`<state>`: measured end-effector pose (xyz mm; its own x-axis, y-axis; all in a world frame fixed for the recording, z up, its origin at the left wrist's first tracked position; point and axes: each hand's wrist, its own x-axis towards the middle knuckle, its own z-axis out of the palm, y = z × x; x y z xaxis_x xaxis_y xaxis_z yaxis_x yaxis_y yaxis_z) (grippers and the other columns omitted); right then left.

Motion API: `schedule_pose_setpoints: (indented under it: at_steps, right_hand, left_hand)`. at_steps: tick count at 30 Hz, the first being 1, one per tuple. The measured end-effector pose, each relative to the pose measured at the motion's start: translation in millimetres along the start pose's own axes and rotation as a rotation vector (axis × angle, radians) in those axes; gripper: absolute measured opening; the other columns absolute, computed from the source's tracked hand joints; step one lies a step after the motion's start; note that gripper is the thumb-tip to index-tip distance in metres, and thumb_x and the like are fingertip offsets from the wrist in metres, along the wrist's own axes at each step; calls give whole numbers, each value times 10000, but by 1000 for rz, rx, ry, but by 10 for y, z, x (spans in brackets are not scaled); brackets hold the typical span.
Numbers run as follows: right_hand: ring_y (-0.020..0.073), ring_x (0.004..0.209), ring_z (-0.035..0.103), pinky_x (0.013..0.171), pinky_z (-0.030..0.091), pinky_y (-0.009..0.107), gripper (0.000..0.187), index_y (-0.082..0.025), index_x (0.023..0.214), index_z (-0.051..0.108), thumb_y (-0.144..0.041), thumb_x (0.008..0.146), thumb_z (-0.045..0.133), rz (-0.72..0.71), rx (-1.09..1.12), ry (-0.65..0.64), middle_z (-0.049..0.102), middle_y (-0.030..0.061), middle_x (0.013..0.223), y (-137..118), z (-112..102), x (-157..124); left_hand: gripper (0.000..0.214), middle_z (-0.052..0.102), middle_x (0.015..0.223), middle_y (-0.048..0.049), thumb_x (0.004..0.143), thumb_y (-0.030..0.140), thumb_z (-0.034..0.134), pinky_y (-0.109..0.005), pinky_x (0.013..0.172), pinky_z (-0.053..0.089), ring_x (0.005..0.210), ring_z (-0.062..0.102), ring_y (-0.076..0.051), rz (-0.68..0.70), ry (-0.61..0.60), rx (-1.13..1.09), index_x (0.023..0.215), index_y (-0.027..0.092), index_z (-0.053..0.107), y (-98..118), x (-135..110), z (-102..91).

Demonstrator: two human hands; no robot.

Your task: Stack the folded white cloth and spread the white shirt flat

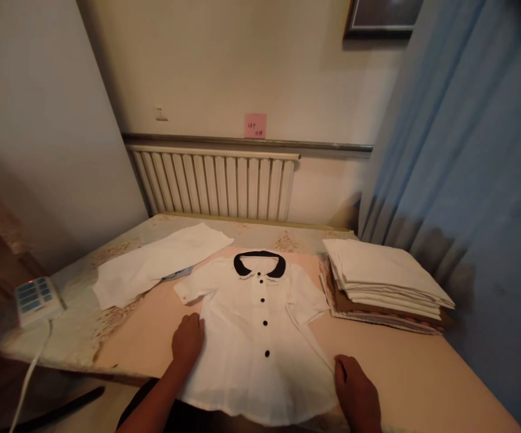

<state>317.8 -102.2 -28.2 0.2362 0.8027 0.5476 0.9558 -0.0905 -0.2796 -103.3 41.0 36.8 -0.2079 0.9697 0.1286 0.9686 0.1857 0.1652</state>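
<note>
A white short-sleeved blouse (242,337) lies spread face up on the table, its collar pointing away from me. It has a black-trimmed round collar (279,264) and a row of black buttons down the front. My left hand (188,340) is at the blouse's left side edge below the sleeve, fingers curled closed on the cloth. Lower down on the opposite side, my right hand (358,391) pinches the side edge near the hem. The fingertips of both hands are partly hidden.
Another white garment (156,261) lies at the back left. A stack of folded cloths (386,276) stands at the right, beside a blue curtain (481,198). A power strip (39,300) with a cord sits on the left corner. Behind the table (404,373) is a radiator (219,183).
</note>
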Motion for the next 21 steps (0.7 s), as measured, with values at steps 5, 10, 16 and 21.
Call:
schedule_pose_setpoints:
  at_steps: [5, 10, 16, 21]
  right_hand:
    - [188, 733, 649, 650, 449, 285, 264, -226, 941, 598, -327, 951, 354, -8, -13, -1, 672, 42, 890, 3, -3, -4]
    - [191, 758, 642, 673, 432, 291, 248, -224, 958, 592, -309, 951, 359, 6, -16, -13, 668, 40, 915, 21, 21, -16]
    - [193, 769, 634, 689, 416, 293, 263, -214, 946, 601, -302, 951, 353, 5, -9, -5, 664, 46, 899, 31, 11, -34]
    - [178, 734, 624, 664, 399, 285, 265, -218, 934, 608, -299, 945, 356, 21, -16, -23, 662, 39, 886, 6, -26, -23]
  left_hand:
    - [319, 617, 1028, -107, 954, 339, 291, -336, 772, 423, 939, 625, -233, 7, -45, -17, 1026, 172, 554, -59, -253, -43]
    - [308, 638, 1085, -106, 941, 337, 300, -340, 790, 428, 978, 628, -234, -22, -102, -44, 1070, 191, 538, -96, -428, -54]
    - [321, 675, 1083, -110, 922, 292, 307, -356, 793, 435, 1006, 640, -257, -40, -164, -97, 1159, 201, 504, -176, -546, -77]
    - [321, 682, 1090, -133, 916, 274, 322, -365, 809, 439, 1036, 635, -273, -44, -210, -107, 1168, 188, 501, -247, -604, -100]
